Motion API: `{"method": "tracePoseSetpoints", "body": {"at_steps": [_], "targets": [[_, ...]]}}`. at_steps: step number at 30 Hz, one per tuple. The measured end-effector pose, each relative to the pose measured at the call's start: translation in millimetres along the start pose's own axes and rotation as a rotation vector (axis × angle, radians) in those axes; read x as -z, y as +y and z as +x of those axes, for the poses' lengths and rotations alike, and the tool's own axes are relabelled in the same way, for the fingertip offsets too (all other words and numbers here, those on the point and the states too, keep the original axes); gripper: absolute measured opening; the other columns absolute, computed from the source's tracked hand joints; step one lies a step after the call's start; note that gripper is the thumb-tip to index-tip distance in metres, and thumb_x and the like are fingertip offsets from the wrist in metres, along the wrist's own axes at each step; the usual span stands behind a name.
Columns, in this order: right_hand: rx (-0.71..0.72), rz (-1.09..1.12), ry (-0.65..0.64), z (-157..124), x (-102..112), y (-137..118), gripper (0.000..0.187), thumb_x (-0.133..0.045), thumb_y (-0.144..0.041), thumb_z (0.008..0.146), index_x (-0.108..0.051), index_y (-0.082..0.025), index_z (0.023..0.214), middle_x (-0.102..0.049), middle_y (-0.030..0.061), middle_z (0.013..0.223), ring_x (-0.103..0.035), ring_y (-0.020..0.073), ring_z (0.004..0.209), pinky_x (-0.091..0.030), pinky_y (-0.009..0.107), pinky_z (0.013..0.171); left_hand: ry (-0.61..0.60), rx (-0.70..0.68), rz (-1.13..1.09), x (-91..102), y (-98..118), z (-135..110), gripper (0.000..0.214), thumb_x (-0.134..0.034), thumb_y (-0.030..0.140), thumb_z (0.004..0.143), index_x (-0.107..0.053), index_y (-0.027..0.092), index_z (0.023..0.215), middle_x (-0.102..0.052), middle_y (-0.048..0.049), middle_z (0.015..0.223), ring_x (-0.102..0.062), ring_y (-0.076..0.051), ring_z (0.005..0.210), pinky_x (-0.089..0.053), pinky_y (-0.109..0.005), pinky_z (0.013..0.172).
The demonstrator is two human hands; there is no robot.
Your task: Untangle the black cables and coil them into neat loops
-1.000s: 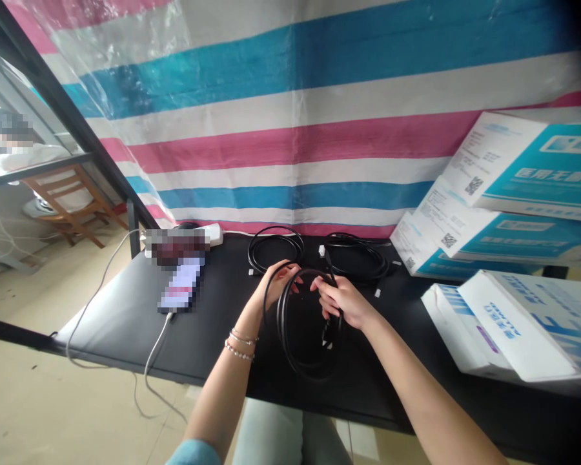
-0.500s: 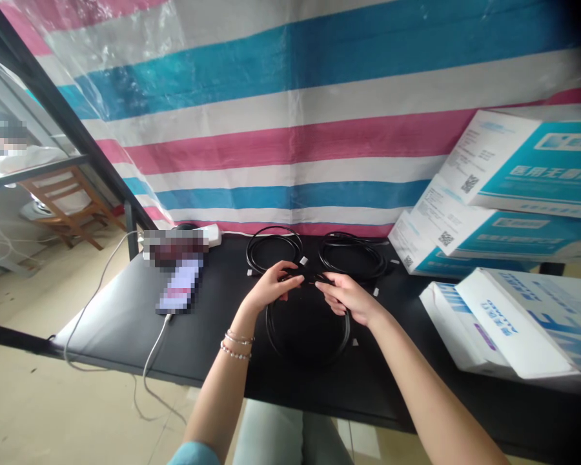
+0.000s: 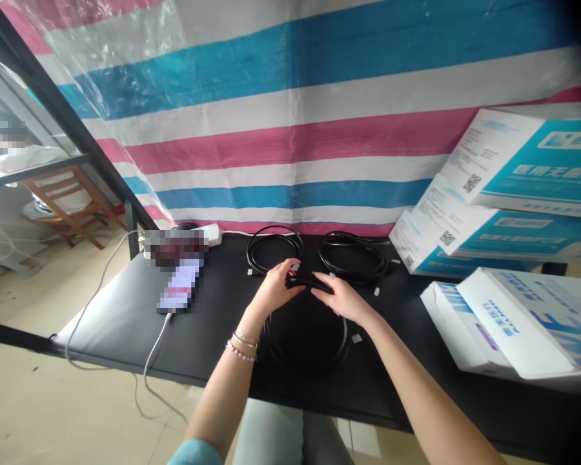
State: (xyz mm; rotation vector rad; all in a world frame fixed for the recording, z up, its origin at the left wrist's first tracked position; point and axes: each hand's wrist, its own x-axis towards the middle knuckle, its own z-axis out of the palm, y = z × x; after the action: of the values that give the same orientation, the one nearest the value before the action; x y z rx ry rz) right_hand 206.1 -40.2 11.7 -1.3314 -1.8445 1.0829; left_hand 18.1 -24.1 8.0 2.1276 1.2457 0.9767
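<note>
**Front coil (image 3: 312, 280) of black cable gripped by left hand (image 3: 277, 287) and right hand (image 3: 343, 298)**

Largest of all is the striped sheet (image 3: 290, 137), in pink, white and blue, standing upright behind the front coil. The black table (image 3: 213, 349) spreads beneath the front coil and to both sides of it. Well to the right of the front coil is a stack of three teal-and-white boxes (image 3: 518, 200); two white boxes (image 3: 513, 329), one overlapping the other, lie nearer to it on that same side. Far to its left, beyond the table, stands a wooden chair (image 3: 68, 200).

The front coil itself is a wide loop near the table's front edge; whether its lower arc rests on the surface or hangs just over it cannot be told. The hands are apart from each other, each clamped on the front coil's upper arc, thumbs on the near side, with a short bunched stretch of cable showing between them.

Two more black loops lie behind the front coil: the left rear coil (image 3: 250, 256) and the right rear coil (image 3: 352, 243). Left of the front coil lies a phone (image 3: 180, 284), its screen pixelated, with a pale charging cable (image 3: 157, 342) plugged in. Bracelets (image 3: 242, 345) circle the left wrist, just left of the front coil. Smallest is a white tag (image 3: 357, 338) just right of the front coil.
</note>
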Motion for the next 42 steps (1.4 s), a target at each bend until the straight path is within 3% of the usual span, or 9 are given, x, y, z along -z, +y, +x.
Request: {"method": "tracePoseSetpoints", "body": {"at_steps": [4, 8, 13, 20, 22, 25, 30, 35, 42], "targets": [[0.123, -0.119, 0.026, 1, 0, 0, 0.043, -0.053, -0.024, 0.078, -0.056, -0.018, 0.121, -0.063, 0.008, 0.117, -0.056, 0.0249, 0.111, -0.044, 0.037, 0.095, 0.054, -0.025, 0.057, -1.3, -2, 1, 0.041, -0.069, 0.02, 0.063, -0.052, 0.019, 0.1, -0.056, -0.0009, 0.086, -0.055, -0.013, 0.074, -0.046, -0.026, 0.069], [0.146, -0.168, 0.012, -1, 1, -1, 0.043, -0.049, -0.022, 0.081, -0.055, -0.019, 0.123, -0.062, 0.0056, 0.119, -0.055, 0.0228, 0.113, -0.042, 0.036, 0.098, 0.086, -0.018, 0.07, -1.9, 1, 1, 0.034, -0.069, 0.02, 0.063, -0.054, 0.019, 0.093, -0.053, 0.0005, 0.084, -0.051, -0.01, 0.065, -0.047, -0.024, 0.062], [0.131, -0.219, 0.032, -2, 0, -4, 0.04, -0.049, -0.02, 0.081, -0.057, -0.019, 0.12, -0.063, 0.0059, 0.117, -0.056, 0.0233, 0.111, -0.043, 0.035, 0.096, 0.045, -0.104, 0.039, -3.5, 6, -1, 0.04, -0.065, 0.014, 0.069, -0.057, 0.023, 0.106, -0.055, -0.0022, 0.096, -0.056, -0.011, 0.076, -0.048, -0.024, 0.071], [0.09, -0.178, 0.013, -3, -1, -10, 0.027, -0.052, -0.021, 0.079, -0.062, -0.019, 0.105, -0.069, 0.0074, 0.099, -0.065, 0.0224, 0.092, -0.049, 0.035, 0.082, -0.017, -0.118, 0.039, -6.4, 6, -1, 0.028, -0.065, 0.026, 0.074, -0.063, 0.02, 0.101, -0.061, -0.0043, 0.089, -0.059, -0.014, 0.079, -0.048, -0.028, 0.076], [0.029, -0.107, -0.009, -3, 1, -11, 0.028, -0.054, -0.026, 0.079, -0.061, -0.018, 0.105, -0.069, 0.0064, 0.086, -0.065, 0.0188, 0.073, -0.051, 0.031, 0.068, 0.003, -0.112, 0.036, -5.6, 7, -1, 0.027, -0.064, 0.027, 0.074, -0.064, 0.02, 0.1, -0.061, -0.0045, 0.089, -0.059, -0.014, 0.078, -0.048, -0.028, 0.075], [-0.12, 0.054, -0.079, -5, 8, -13, 0.039, -0.056, -0.037, 0.078, -0.056, -0.016, 0.11, -0.061, -0.0001, 0.064, -0.05, 0.0099, 0.042, -0.044, 0.025, 0.045, 0.061, -0.087, 0.029, -2.8, 11, 0, 0.024, -0.065, 0.027, 0.074, -0.064, 0.02, 0.097, -0.061, -0.0041, 0.087, -0.058, -0.013, 0.076, -0.048, -0.026, 0.072], [-0.121, 0.224, -0.125, -8, 24, -14, 0.03, -0.064, -0.04, 0.071, -0.06, -0.013, 0.083, -0.054, -0.0026, 0.055, -0.051, 0.0093, 0.05, -0.044, 0.024, 0.054, 0.237, -0.028, 0.042, 1.0, 15, 0, 0.022, -0.065, 0.027, 0.073, -0.064, 0.021, 0.095, -0.062, -0.0031, 0.086, -0.058, -0.013, 0.075, -0.048, -0.025, 0.068], [-0.163, 0.361, -0.109, -9, 23, -15, 0.027, -0.064, -0.037, 0.07, -0.056, -0.014, 0.082, -0.052, -0.0045, 0.05, -0.051, 0.0099, 0.047, -0.045, 0.026, 0.053, 0.382, 0.012, 0.025, 2.1, 14, 1, 0.019, -0.064, 0.028, 0.073, -0.065, 0.02, 0.09, -0.063, -0.0026, 0.085, -0.058, -0.013, 0.076, -0.047, -0.024, 0.069], [-0.123, 0.256, -0.055, -7, 15, -18, 0.024, -0.051, -0.035, 0.077, -0.053, -0.014, 0.088, -0.033, -0.0118, 0.041, -0.032, 0.0049, 0.031, -0.028, 0.02, 0.037, 0.219, 0.134, -0.046, 13.7, 11, 2, 0.024, -0.067, 0.03, 0.068, -0.063, 0.017, 0.088, -0.063, -0.0007, 0.077, -0.053, -0.01, 0.062, -0.042, -0.021, 0.058]]}}
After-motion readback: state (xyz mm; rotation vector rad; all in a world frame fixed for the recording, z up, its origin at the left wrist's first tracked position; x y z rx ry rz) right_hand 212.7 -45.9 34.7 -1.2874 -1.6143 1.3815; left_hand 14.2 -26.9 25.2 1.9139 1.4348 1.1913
